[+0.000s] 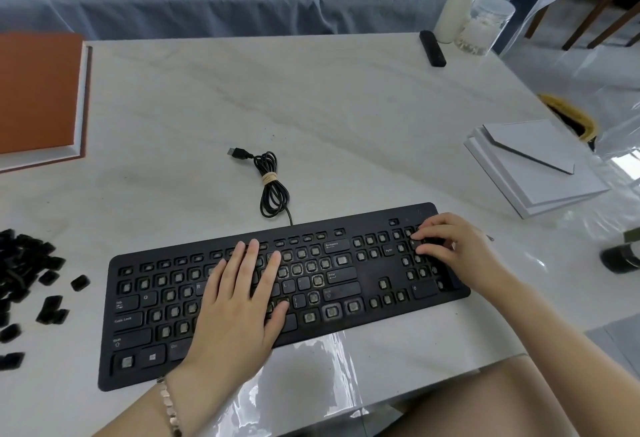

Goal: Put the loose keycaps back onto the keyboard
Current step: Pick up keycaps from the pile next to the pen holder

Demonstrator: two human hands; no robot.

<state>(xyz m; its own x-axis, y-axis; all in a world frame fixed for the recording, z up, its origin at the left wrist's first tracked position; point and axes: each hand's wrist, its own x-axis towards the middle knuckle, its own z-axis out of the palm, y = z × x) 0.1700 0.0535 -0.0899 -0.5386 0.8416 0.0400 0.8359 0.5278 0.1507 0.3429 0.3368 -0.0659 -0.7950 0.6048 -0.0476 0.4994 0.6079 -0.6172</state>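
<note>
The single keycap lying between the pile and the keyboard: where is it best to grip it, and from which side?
Probably pinch the keycap by two opposite side walls, from above: it is small and low and lies apart from the pile, with bare table around it. The left hand is nearer.

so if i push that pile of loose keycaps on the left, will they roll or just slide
The loose keycaps look small and thin, so probably light and easily scattered. Their boxy shapes suggest sliding or tumbling, not rolling. The glossy tabletop likely lets them skid.
</note>
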